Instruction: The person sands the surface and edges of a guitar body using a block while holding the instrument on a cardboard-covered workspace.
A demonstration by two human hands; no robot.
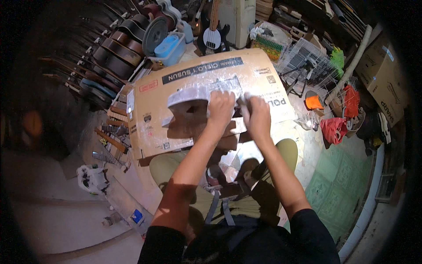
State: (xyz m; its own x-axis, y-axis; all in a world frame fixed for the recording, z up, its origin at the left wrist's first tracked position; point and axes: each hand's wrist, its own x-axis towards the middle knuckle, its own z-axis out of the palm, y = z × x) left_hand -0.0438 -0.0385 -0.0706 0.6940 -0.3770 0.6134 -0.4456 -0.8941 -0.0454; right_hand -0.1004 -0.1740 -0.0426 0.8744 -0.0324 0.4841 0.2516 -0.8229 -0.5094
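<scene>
Both my hands are over a flattened cardboard box [151, 105] in front of my knees. A pale, dusty piece with a curved outline and a thick edge [187, 95] is tilted above it. My left hand [221, 105] is closed over this piece near its middle, knuckles up. Close beside it, my right hand [258, 115] is closed at the piece's right end, with a bit of something whitish by its fingers. What that hand grips is partly hidden. The underside of the piece lies in shadow, and its lower part is behind my left forearm.
Several guitar bodies [116, 50] stand in a row at the far left. A blue plastic tub [172, 52] and an electric guitar [212, 38] are beyond the cardboard. Wooden pieces [113, 140] lie to the left. At right are a white wire rack [303, 57] and a red bag [334, 129].
</scene>
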